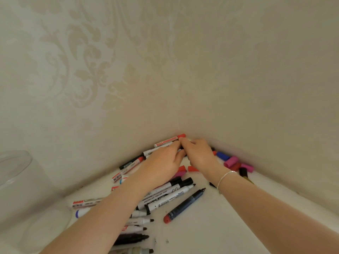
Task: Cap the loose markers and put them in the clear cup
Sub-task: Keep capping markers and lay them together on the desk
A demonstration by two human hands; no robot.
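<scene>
A: Head view, left to right. The clear cup (16,173) stands at 9 o'clock: smooth see-through plastic, round, nothing visible inside it, well apart from the pile.

B: And the markers?

A: The loose markers (165,197) lie scattered on the white table (211,231) from 6 o'clock up to the wall corner at centre. They are straight round barrels, mostly white with printed labels. Several near 6 o'clock show bare felt tips. One dark blue marker (184,206) with a red end lies apart from the rest.

B: State of the hands?

A: The left hand (161,162) and right hand (200,153) meet over the far end of the pile, fingers curled downward onto something small between them. What they pinch is hidden; judged from the task, a barrel and its cap are being pressed together.

B: Right side?

A: The loose caps (236,164), short glossy cylinders in blue, pink, dark red and black, rest against the wall at 3 o'clock, probably kept there within the right hand's reach. A thin bracelet (224,178) circles the right wrist.
</scene>
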